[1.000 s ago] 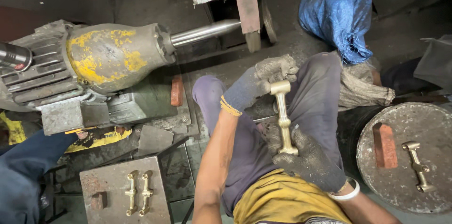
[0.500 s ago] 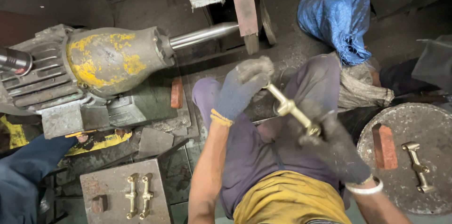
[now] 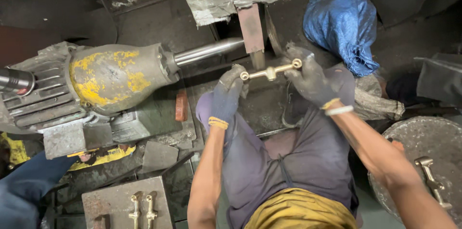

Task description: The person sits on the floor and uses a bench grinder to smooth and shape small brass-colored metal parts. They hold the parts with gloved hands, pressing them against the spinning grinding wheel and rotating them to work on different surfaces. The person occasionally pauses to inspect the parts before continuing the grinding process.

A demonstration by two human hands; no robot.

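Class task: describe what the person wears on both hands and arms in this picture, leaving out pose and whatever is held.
Both hands wear dark, grimy work gloves. The left hand glove ends in a yellow-orange knitted cuff. The right hand glove has a similar yellow cuff, with a pale bangle just behind it at the wrist. Both forearms are bare, with no sleeves showing.

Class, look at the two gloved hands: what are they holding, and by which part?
A brass bar, gripped at its two ends: left hand on one end, right hand on the other.

A yellow-stained motor point(image 3: 110, 82) (shaft bare) beside blue cloth point(image 3: 342, 27).
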